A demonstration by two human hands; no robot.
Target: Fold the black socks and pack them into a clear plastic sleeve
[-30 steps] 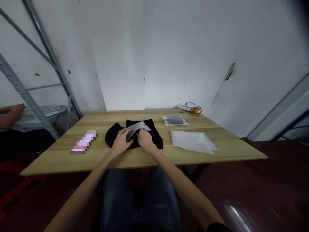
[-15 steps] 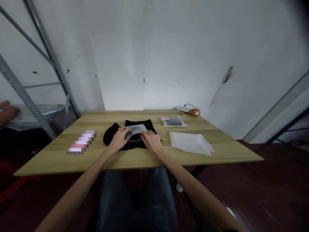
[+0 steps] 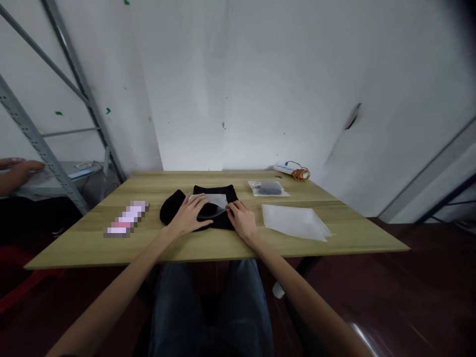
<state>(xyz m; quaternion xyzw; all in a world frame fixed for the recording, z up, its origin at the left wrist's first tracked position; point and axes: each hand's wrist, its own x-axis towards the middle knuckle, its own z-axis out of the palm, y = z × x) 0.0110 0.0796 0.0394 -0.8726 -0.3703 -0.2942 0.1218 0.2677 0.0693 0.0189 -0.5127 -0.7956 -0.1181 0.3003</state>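
Note:
In front of me on the table, a translucent plastic bag [image 3: 217, 200] lies over black fabric items [image 3: 171, 207]. Its mouth gapes toward me, and something dark shows in the opening. My left hand [image 3: 189, 215] rests on the bag's left side, fingers stretched out and thumb apart. With bent fingers and thumb, my right hand [image 3: 242, 219] pinches the right corner of the bag's mouth. Some of the black fabric is hidden under the bag and my hands.
Several flat translucent bags [image 3: 293, 221] lie to the right on the wooden table [image 3: 178, 250]. Behind them is a filled bag [image 3: 268, 188]. A power strip [image 3: 284, 169] with an orange cable sits at the back. A blurred-out item [image 3: 127, 219] lies left. Another person's hand [image 3: 22, 171] shows beyond the metal rack [image 3: 48, 153].
My left fingers have straightened and spread over the bag. My right hand has shifted slightly right, pinching the corner, and the bag's mouth gapes wider. The view has tilted slightly.

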